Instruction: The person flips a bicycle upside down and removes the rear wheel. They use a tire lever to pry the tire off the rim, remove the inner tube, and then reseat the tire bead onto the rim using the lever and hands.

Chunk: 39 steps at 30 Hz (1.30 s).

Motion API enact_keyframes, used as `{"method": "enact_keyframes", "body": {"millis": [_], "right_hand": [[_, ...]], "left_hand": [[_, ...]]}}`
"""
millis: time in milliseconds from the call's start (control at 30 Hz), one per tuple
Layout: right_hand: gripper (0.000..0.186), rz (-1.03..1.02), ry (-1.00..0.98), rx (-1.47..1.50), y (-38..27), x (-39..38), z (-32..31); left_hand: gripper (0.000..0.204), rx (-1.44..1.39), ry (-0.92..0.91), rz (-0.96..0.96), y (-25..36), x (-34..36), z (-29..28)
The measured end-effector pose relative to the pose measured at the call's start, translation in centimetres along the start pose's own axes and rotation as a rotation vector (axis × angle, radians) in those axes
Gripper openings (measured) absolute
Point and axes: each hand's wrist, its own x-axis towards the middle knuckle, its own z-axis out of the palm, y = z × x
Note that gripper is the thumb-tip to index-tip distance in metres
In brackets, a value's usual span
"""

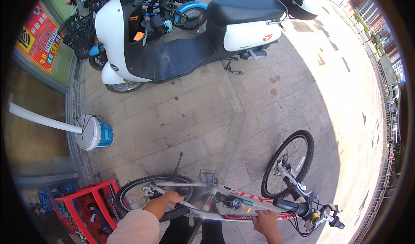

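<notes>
A white bicycle with red lettering stands close in front of me, its frame (246, 196) running left to right. My left hand (172, 197) is curled on the rear stay beside the back wheel (129, 192); its fingertips are partly hidden. My right hand (266, 221) wraps around the upper tube, behind the handlebar (298, 207). The front wheel (287, 164) is turned away from the frame's line. A kickstand (178, 164) sticks out past the back wheel, and a pedal (208, 176) shows near the middle.
A red tool rack (88, 211) stands left of the back wheel. Farther up that side is a white-and-blue bucket (103, 135) with a white pole (47, 119) at it. A white scooter (173, 62) is parked ahead on stone paving, with more bikes behind. A railing (380, 127) runs far right.
</notes>
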Motion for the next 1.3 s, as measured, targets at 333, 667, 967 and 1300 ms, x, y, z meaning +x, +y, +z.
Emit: {"method": "enact_keyframes", "body": {"millis": [333, 667, 967, 1300], "right_hand": [[0.066, 0.346, -0.549, 0.107, 10.0, 12.7, 15.7], [0.051, 0.403, -0.356, 0.160, 5.1, 12.2, 4.8], [0.029, 0.047, 0.297, 0.799, 4.5, 8.2, 2.1], [0.085, 0.216, 0.585, 2.618, 1.0, -2.4, -2.5]], "left_hand": [[0.058, 0.010, 0.126, -0.097, 1.0, -0.3, 0.9], [0.021, -0.379, 0.753, 0.528, 16.5, -4.1, -4.0], [0.034, -0.513, 0.746, 0.788, 28.4, -2.8, -2.2], [0.041, -0.339, 0.519, 0.782, 29.9, -1.6, -4.8]]}}
